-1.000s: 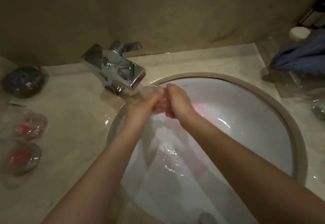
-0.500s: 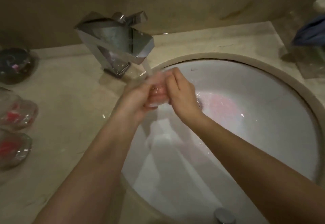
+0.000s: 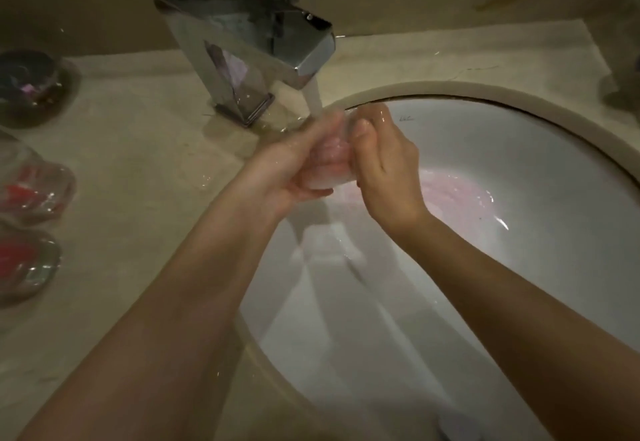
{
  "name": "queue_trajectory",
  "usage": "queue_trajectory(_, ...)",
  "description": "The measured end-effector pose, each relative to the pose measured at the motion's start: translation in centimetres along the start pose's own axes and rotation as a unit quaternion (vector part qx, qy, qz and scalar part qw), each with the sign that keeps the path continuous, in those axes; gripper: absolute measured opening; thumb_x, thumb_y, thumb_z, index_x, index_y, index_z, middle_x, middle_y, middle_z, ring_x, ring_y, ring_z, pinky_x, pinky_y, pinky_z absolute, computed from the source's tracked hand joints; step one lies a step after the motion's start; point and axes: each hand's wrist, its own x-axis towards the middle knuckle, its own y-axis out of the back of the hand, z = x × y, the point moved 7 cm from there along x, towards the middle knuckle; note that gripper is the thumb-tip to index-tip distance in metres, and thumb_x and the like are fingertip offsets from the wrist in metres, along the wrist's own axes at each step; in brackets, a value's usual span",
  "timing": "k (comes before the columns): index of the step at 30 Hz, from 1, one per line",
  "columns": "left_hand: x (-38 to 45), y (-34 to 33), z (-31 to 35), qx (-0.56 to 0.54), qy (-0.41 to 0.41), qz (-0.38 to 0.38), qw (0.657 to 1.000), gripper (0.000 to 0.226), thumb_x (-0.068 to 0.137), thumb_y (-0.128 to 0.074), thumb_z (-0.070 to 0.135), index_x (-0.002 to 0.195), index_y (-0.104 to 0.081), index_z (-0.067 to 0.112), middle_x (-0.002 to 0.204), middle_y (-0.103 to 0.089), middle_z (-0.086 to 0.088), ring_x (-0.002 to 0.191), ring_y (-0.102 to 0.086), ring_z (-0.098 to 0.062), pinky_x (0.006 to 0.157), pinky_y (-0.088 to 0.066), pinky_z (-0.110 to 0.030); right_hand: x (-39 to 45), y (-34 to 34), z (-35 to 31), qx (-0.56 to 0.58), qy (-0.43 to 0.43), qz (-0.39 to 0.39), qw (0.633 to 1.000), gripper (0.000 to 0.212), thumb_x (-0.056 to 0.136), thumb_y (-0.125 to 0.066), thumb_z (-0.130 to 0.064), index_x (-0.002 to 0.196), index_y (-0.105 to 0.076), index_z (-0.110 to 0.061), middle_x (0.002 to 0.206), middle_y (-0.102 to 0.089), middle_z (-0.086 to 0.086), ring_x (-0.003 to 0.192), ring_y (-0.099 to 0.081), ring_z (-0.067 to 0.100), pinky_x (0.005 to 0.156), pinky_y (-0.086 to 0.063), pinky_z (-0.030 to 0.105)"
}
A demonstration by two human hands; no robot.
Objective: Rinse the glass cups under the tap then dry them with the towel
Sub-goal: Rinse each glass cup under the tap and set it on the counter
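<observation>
Both hands, left [image 3: 277,177] and right [image 3: 384,177], around one glass cup [image 3: 329,166] under tap [image 3: 249,45]; three cups [image 3: 38,187] far left on counter [image 3: 138,170].

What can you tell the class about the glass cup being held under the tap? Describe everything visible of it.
The glass cup is small, clear and colourless, so skin shows pinkish through it. It is held between both hands over the basin's left rim, just below the spout, with the water stream falling at its top edge. The left hand cups it from the left and below; the right hand grips its right side. Fingers hide much of it, so its tilt is unclear.
</observation>
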Motion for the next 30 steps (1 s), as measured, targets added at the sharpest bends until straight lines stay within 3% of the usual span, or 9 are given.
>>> queue_trajectory(3, -1.0, 0.4, 1.0, 0.048, -0.137, 0.051, 0.988, 0.014, 0.087, -0.073, 0.023, 0.075, -0.073, 0.016, 0.065, -0.071, -0.003, 0.06, -0.07, -0.016, 0.066, -0.055, -0.027, 0.5, -0.4, 1.6, 0.114, -0.158, -0.048, 0.98, 0.04, 0.09, -0.031, -0.044, 0.094, -0.056, -0.012, 0.074, -0.06, 0.011, 0.06, -0.057, 0.026, 0.051, -0.044, 0.031)
queue_trajectory(6, -2.8, 0.3, 1.2, 0.237, -0.214, 0.114, 0.941, 0.03, 0.08, -0.081, 0.024, 0.058, -0.065, 0.011, 0.055, -0.063, -0.001, 0.05, -0.057, -0.004, 0.056, -0.041, -0.012, -0.8, -2.7, 2.9, 0.284, -0.442, -0.189, 0.83, 0.034, 0.094, -0.032, -0.04, 0.08, -0.052, -0.017, 0.061, -0.044, 0.004, 0.042, -0.034, 0.014, 0.042, -0.018, 0.016)
queue_trajectory(9, -2.3, 0.3, 0.9, 0.178, -0.178, 0.11, 0.962, 0.027, 0.08, -0.081, 0.025, 0.075, -0.071, 0.0, 0.063, -0.065, -0.004, 0.051, -0.056, 0.0, 0.057, -0.043, -0.008, 0.1, -2.3, 3.1, 0.244, -0.371, -0.148, 0.883, 0.031, 0.09, -0.037, -0.04, 0.072, -0.051, -0.02, 0.059, -0.049, 0.002, 0.046, -0.04, 0.017, 0.04, -0.027, 0.018)
queue_trajectory(13, -0.3, -0.2, -0.9, -0.034, -0.012, 0.028, 0.999, 0.028, 0.087, -0.071, 0.037, 0.103, -0.074, 0.015, 0.083, -0.074, 0.0, 0.069, -0.071, -0.012, 0.064, -0.056, -0.027, 0.6, 0.3, -0.2, 0.025, -0.002, -0.016, 1.0, 0.027, 0.092, -0.037, -0.043, 0.091, -0.057, -0.025, 0.083, -0.062, -0.004, 0.082, -0.061, 0.017, 0.07, -0.047, 0.027)
queue_trajectory(15, -0.6, 0.2, -0.2, -0.027, -0.062, 0.057, 0.996, 0.021, 0.087, -0.073, 0.029, 0.096, -0.075, 0.01, 0.078, -0.074, -0.004, 0.067, -0.07, -0.015, 0.062, -0.054, -0.026, 0.8, -0.1, 1.0, 0.097, -0.102, -0.034, 0.989, 0.028, 0.094, -0.038, -0.042, 0.089, -0.058, -0.024, 0.077, -0.061, -0.005, 0.075, -0.063, 0.017, 0.061, -0.05, 0.028)
queue_trajectory(19, -2.6, 0.6, 1.1, 0.244, -0.188, 0.15, 0.939, 0.037, 0.079, -0.081, 0.031, 0.069, -0.065, -0.001, 0.067, -0.067, -0.014, 0.063, -0.063, -0.016, 0.058, -0.043, -0.02, -0.8, -3.2, 2.8, 0.294, -0.46, -0.196, 0.814, 0.026, 0.091, -0.032, -0.029, 0.074, -0.048, -0.017, 0.058, -0.043, 0.001, 0.039, -0.033, 0.012, 0.035, -0.021, 0.013)
queue_trajectory(24, -1.2, 0.7, -0.3, -0.067, -0.055, 0.111, 0.99, 0.031, 0.088, -0.071, 0.033, 0.066, -0.064, 0.013, 0.053, -0.061, -0.001, 0.047, -0.061, -0.015, 0.05, -0.048, -0.021, 0.6, -0.3, 0.1, 0.055, -0.119, -0.022, 0.991, 0.028, 0.094, -0.033, -0.039, 0.08, -0.054, -0.026, 0.067, -0.055, -0.002, 0.057, -0.051, 0.011, 0.05, -0.042, 0.024)
queue_trajectory(26, -0.8, 0.5, -0.7, -0.079, -0.027, 0.095, 0.992, 0.029, 0.091, -0.068, 0.034, 0.066, -0.064, 0.02, 0.057, -0.063, 0.005, 0.053, -0.063, -0.012, 0.053, -0.05, -0.023, 0.1, -0.2, -0.7, -0.001, 0.016, -0.019, 1.0, 0.04, 0.092, -0.031, -0.045, 0.096, -0.06, -0.018, 0.081, -0.062, 0.002, 0.074, -0.06, 0.018, 0.064, -0.048, 0.028)
queue_trajectory(30, -2.5, 0.7, 1.1, 0.139, -0.168, 0.112, 0.97, 0.034, 0.089, -0.072, 0.029, 0.074, -0.07, -0.001, 0.063, -0.067, -0.014, 0.057, -0.064, -0.019, 0.055, -0.047, -0.023, -0.3, -2.1, 2.7, 0.214, -0.365, -0.138, 0.896, 0.033, 0.096, -0.031, -0.035, 0.079, -0.052, -0.016, 0.062, -0.055, 0.006, 0.047, -0.044, 0.017, 0.037, -0.032, 0.02)
